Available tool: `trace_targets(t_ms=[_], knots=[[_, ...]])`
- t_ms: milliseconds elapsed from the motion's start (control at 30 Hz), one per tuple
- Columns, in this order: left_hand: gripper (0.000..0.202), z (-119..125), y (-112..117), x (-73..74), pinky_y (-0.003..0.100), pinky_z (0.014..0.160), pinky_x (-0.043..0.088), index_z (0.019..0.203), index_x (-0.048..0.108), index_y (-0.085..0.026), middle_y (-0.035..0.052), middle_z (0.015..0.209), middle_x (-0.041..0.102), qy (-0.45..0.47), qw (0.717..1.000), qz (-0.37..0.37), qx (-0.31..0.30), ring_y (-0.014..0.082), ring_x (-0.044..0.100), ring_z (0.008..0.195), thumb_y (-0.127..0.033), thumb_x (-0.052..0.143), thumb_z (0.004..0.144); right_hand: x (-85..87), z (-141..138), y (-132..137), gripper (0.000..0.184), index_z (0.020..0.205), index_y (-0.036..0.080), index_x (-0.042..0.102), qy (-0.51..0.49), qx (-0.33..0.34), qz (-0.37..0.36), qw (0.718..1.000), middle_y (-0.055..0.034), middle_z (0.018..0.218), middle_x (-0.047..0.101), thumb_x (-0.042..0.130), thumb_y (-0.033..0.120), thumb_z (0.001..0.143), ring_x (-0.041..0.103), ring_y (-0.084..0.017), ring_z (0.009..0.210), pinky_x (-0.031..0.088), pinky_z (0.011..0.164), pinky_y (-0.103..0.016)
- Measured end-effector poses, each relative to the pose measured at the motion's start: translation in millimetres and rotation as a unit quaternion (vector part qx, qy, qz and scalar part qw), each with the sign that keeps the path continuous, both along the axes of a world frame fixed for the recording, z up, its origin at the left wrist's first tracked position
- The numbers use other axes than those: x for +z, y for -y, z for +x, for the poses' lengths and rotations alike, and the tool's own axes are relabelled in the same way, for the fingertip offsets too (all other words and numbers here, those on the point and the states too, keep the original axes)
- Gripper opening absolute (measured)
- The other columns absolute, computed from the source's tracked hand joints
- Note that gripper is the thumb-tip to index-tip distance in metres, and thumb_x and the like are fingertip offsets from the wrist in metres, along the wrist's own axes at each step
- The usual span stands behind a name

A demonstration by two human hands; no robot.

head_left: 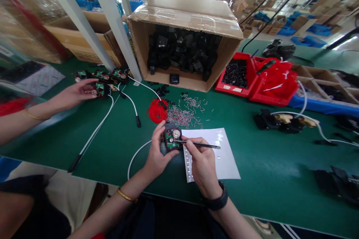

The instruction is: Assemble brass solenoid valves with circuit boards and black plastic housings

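Note:
My left hand (157,151) is closed around the side of a black housing with a green circuit board (169,142) inside, and a round metal part (176,133) sits at its top. A white cable (134,160) curves away to the left. Pinched in my right hand (202,160) are slim black tweezers (200,144), their tip over the board; contact with it is too small to judge. Below my right hand lies a white sheet (224,162) with several small silver discs (187,163) along its left side and a single disc (219,157) farther right.
Loose metal pins (182,115) and a red wire coil (157,110) lie beyond the housing. A carton (186,13) of black housings stands behind, red bins (237,89) to its right. At left, a co-worker's hand (84,91) touches another board unit (101,89). Brass-fitted units (284,118) lie right.

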State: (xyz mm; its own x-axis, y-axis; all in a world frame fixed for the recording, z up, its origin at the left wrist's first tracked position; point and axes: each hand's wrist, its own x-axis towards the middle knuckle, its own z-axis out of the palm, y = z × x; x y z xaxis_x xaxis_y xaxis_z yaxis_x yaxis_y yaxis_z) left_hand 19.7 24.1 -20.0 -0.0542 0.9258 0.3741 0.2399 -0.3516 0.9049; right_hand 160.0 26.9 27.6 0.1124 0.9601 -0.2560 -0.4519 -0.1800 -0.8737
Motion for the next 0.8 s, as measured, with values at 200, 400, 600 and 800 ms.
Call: trace_targets(t_ms=[200,400,600,800], knots=[[0.053,-2.3,-1.8,2.4,0.053,0.102,0.035,0.119,0.038,-0.026,0.0116,0.134,0.039,-0.062,0.997,0.053,-0.015,0.0271,0.04,0.126,-0.019,0.068,0.076,-4.8,-1.2,-0.7,0.013,0.08,0.018,0.062,0.039,0.004,0.019,0.999,-0.0067,0.089,0.071,0.07,0.026,0.074,0.064,-0.021,0.084,0.047,0.081,-0.039],[0.035,-8.3,-5.0,0.6,0.048,0.1,0.039,0.117,0.044,-0.027,0.0105,0.138,0.035,-0.145,0.988,0.058,-0.003,0.0254,0.04,0.126,-0.021,0.055,0.085,19.6,10.5,3.5,0.014,0.089,0.024,0.067,0.268,0.015,0.263,0.927,-0.0069,0.1,0.067,0.06,0.014,0.08,0.06,-0.025,0.101,0.045,0.089,-0.043],[0.034,-12.4,-7.5,-3.2,0.045,0.096,0.045,0.119,0.046,-0.031,0.0094,0.138,0.041,-0.134,0.988,0.06,0.039,0.0271,0.046,0.124,-0.028,0.053,0.086,49.6,-5.1,-133.5,0.027,0.106,0.022,0.062,0.512,0.0,0.238,0.825,-0.0097,0.1,0.063,0.037,0.023,0.094,0.059,-0.023,0.094,0.044,0.084,-0.037],[0.033,-11.9,-17.8,-15.1,0.045,0.089,0.05,0.111,0.056,-0.037,0.0072,0.124,0.056,-0.09,0.988,0.074,0.101,0.0303,0.057,0.111,-0.038,0.059,0.079,44.0,-56.6,-250.3,0.024,0.096,0.015,0.064,0.658,0.129,0.17,0.722,-0.0157,0.113,0.055,0.047,0.006,0.082,0.064,-0.022,0.081,0.046,0.072,-0.034]])
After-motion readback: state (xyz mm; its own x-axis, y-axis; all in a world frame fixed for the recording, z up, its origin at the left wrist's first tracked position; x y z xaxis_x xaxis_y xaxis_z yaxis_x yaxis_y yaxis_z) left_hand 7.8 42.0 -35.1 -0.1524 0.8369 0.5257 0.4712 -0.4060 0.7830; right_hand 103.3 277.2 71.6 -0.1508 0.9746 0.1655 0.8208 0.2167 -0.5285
